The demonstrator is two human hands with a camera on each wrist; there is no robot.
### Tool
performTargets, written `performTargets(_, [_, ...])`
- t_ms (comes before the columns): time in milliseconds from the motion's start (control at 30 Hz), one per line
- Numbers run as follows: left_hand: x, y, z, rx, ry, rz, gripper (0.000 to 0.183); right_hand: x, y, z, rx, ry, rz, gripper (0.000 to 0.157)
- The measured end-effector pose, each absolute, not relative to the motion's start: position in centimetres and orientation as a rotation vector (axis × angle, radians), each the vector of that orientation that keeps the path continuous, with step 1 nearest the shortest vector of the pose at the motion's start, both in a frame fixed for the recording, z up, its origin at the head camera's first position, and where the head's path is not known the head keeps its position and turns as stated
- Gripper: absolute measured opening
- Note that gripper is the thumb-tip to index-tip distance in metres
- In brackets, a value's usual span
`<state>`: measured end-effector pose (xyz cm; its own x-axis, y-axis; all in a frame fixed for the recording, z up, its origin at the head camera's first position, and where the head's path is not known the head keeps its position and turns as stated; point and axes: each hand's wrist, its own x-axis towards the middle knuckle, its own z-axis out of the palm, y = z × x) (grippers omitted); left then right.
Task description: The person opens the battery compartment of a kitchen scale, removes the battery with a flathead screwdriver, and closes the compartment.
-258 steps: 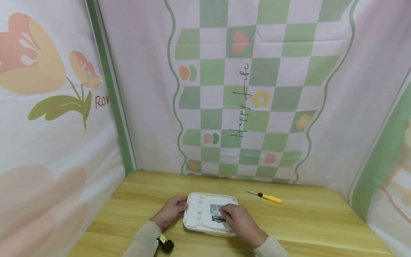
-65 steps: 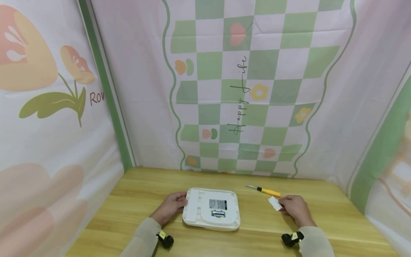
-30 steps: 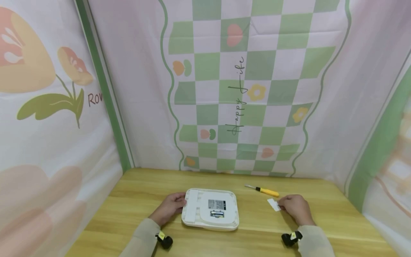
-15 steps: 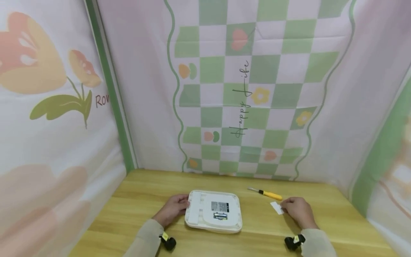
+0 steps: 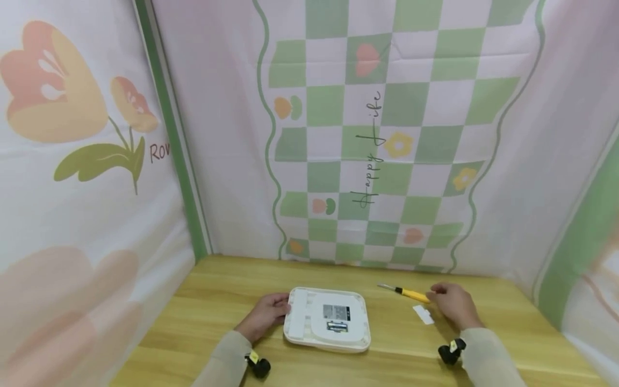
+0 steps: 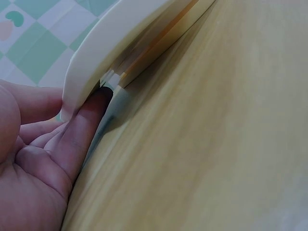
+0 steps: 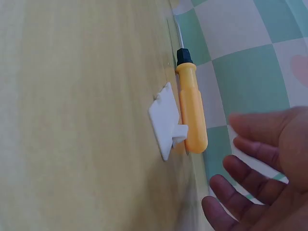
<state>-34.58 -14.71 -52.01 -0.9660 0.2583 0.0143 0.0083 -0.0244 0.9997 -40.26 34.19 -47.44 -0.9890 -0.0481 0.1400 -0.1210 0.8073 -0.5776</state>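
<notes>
In the head view, a flat white rounded-square device lies with its underside up, showing a grey label and an uncovered compartment with batteries. My left hand grips its left edge; the left wrist view shows the thumb above the rim and a finger underneath. To the right, a small white battery cover rests on the table, its tab touching or nearly touching the handle of a yellow screwdriver. My right hand is beside that handle, fingers spread and holding nothing.
Everything stands on a wood-grain table. A printed curtain with green checks hangs behind it, and other printed cloths close in both sides. Black wrist cameras are strapped over the sleeves.
My right hand went from the device's compartment to the right with the battery cover, let it go on the table, then moved up beside the screwdriver handle. My left hand kept its grip.
</notes>
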Motion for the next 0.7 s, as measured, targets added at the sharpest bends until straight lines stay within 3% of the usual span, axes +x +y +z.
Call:
performTargets(100, [-34.6, -14.8, -52.2, 0.275, 2.061, 2.112, 0.046, -41.2, 34.0, -47.8, 0.226, -2.913, 0.905, 0.054])
performTargets(233, [-34.6, -14.8, -52.3, 0.268, 2.060, 2.114, 0.045, -42.0, 33.6, -47.9, 0.303, -2.979, 0.893, 0.059])
performTargets(700, [-34.6, -14.5, -51.9, 0.246, 2.048, 2.121, 0.043, -42.8, 32.6, -47.6, 0.387, -3.030, 0.797, 0.045])
